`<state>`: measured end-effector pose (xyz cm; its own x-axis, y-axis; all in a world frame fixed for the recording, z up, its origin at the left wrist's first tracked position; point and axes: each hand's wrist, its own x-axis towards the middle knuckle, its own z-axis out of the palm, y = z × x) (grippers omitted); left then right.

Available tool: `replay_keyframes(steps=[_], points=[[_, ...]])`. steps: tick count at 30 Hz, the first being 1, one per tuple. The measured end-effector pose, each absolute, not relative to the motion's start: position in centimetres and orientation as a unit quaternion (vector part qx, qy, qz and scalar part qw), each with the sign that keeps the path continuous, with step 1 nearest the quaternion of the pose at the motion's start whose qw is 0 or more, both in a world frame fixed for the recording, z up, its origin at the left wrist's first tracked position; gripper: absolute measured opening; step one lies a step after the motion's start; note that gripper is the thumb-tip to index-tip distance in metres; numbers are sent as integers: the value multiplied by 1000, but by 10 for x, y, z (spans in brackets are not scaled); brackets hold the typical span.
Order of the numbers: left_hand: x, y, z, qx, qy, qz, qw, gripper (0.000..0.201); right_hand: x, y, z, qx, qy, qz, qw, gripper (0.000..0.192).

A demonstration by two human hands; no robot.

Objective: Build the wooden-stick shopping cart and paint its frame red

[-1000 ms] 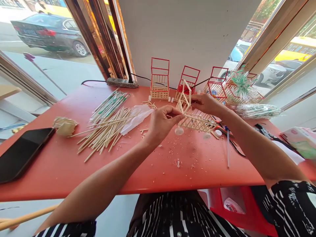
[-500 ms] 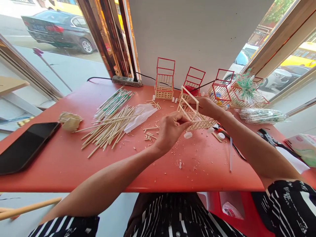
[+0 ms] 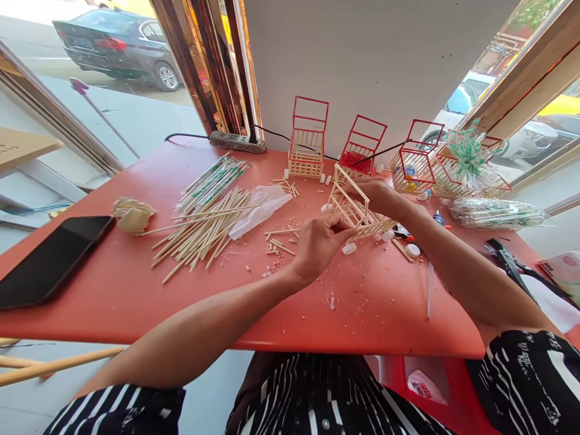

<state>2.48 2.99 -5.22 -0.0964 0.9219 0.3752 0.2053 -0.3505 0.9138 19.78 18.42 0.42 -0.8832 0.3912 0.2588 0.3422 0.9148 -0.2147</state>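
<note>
A small cart built of pale wooden sticks (image 3: 348, 199), with white wheels at its base, is between my two hands over the table. My left hand (image 3: 319, 244) pinches the cart's near left side between thumb and fingers. My right hand (image 3: 372, 192) grips the cart from its far side, its fingertips partly hidden behind the frame. Loose sticks and cut stubs (image 3: 278, 244) lie just left of my left hand. A white round cap (image 3: 412, 250) rests under my right forearm.
Finished stick carts with red handles (image 3: 308, 145) stand along the wall. A pile of wooden sticks (image 3: 206, 232), wrapped sticks (image 3: 212, 184), a phone (image 3: 52, 260) and a power strip (image 3: 238, 142) are on the left. Black-handled pliers (image 3: 510, 266) lie at right.
The view has shifted slightly. Both hands keep hold of the stick cart, which has tilted a little, with its tall handle frame slightly lower.
</note>
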Motion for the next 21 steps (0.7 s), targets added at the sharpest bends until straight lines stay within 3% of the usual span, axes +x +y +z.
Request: replay_keyframes(steps=[13,21], points=[[24,31,-55,563,487,542,390,17,196,185,4,-168,-967,104,158,35],[21,32,-53,576,510,525,364,16,197,190,0,-170,-967,102,163,35]])
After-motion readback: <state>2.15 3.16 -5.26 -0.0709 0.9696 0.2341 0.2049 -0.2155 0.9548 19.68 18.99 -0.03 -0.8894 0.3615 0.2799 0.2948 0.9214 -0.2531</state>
